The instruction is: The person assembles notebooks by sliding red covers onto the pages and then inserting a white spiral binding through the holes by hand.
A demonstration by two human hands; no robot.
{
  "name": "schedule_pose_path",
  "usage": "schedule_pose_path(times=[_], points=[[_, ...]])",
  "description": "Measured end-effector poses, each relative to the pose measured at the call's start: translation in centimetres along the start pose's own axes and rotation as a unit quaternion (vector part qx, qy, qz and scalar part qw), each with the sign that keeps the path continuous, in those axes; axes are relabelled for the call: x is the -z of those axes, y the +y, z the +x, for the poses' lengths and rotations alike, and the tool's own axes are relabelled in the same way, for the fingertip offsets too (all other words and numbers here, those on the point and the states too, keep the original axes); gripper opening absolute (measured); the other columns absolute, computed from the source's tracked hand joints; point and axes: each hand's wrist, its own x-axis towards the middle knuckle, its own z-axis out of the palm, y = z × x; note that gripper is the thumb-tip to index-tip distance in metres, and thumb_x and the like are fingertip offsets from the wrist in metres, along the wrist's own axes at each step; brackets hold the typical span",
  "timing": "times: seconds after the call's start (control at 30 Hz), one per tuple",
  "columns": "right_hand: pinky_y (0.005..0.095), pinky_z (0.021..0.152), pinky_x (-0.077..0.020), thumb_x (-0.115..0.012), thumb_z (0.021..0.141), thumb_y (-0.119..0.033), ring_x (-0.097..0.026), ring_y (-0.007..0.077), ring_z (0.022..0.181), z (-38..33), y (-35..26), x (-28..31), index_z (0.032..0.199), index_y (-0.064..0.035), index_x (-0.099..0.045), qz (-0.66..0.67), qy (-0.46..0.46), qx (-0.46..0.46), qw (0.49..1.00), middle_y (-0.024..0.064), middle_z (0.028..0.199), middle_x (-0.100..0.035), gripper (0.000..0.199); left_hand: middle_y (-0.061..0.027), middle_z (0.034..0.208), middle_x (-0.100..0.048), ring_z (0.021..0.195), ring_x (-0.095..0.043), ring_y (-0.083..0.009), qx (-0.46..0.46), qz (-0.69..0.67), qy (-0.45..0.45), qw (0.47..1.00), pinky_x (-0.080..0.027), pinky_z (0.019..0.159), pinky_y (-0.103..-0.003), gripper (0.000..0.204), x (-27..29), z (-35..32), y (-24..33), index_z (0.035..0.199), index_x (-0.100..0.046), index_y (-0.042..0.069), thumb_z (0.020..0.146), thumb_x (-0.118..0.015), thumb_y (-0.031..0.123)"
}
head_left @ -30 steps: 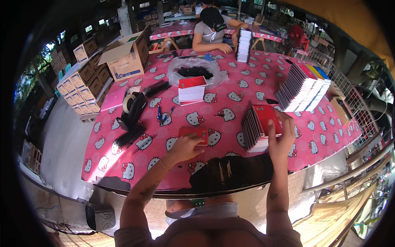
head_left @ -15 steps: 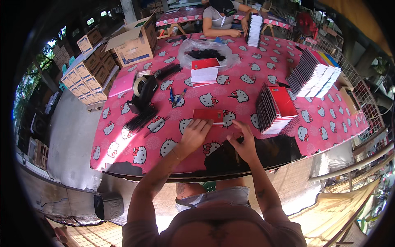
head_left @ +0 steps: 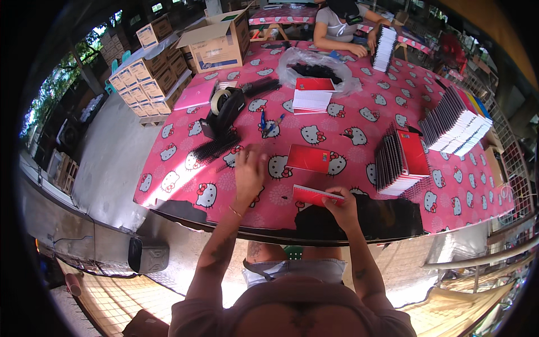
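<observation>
Newly in the right hand [head_left: 342, 208], a red notebook [head_left: 310, 195]

Dressed in a plain, short-sleeved top [head_left: 292, 285] of dull brownish mauve, with a wide, scooped neckline and loose sleeves [head_left: 193, 315]. Lower down, in pale grey shorts [head_left: 300, 273] with a darker strip toward the left. Bare at the left hand [head_left: 250, 173] and right hand [head_left: 343, 210], with a thin bracelet [head_left: 235, 212] around the left wrist. Marked with a dark tattoo [head_left: 225, 247] on the left forearm, another, smaller, on the right.
</observation>
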Motion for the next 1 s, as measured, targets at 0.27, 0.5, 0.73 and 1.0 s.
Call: schedule_pose_path(times=[0.27, 0.5, 0.73, 1.0], points=[[0.0238, 0.080, -0.0522, -0.075, 0.088, -0.008, -0.064, 0.0087, 0.093, -0.4, 0.5, -0.4, 0.113, -0.0027, -0.067, 0.059, -0.006, -0.033, 0.998, 0.0050, 0.107, -0.071, 0.027, -0.0115, 0.094, -0.065, 0.080, -0.063, -0.0305, -0.034, -0.032, -0.065, 0.997, -0.051, 0.071, -0.042, 0.024, 1.1, -2.4, 0.7, 0.112, -0.064, 0.005, 0.088, -0.064, 0.005], [0.0248, 0.086, -0.0507, -0.073, 0.092, -0.012, -0.064, 0.0093, 0.096, -0.1, 0.0, -0.2, 0.117, -0.0009, -0.069, 0.044, -0.066, -0.011, 0.997, 0.0048, 0.105, -0.072, 0.028, -0.0122, 0.081, -0.067, 0.066, -0.064, -0.0250, -0.026, -0.237, -0.087, 0.967, -0.050, 0.056, -0.036, 0.017, 4.3, -5.2, 6.4, 0.102, -0.073, 0.003, 0.085, -0.073, 0.007], [0.0249, 0.086, -0.0507, -0.073, 0.091, -0.013, -0.064, 0.0085, 0.094, -0.1, -0.3, -0.3, 0.114, 0.0002, -0.070, 0.024, -0.058, 0.000, 0.998, 0.0042, 0.101, -0.072, 0.026, -0.0100, 0.079, -0.066, 0.061, -0.063, -0.0246, -0.017, -0.161, -0.111, 0.981, -0.048, 0.054, -0.036, 0.014, 3.7, -4.7, 5.6, 0.100, -0.074, 0.005, 0.088, -0.072, 0.011], [0.0248, 0.086, -0.0506, -0.073, 0.091, -0.012, -0.064, 0.0090, 0.095, -0.3, 0.3, 0.0, 0.113, -0.0001, -0.071, 0.012, -0.073, -0.010, 0.997, 0.0045, 0.102, -0.072, 0.025, -0.0121, 0.084, -0.066, 0.063, -0.063, -0.0313, -0.118, -0.197, -0.162, 0.960, -0.051, 0.059, -0.039, 0.018, 4.3, -2.3, 5.4, 0.101, -0.065, 0.005, 0.089, -0.072, 0.015]])
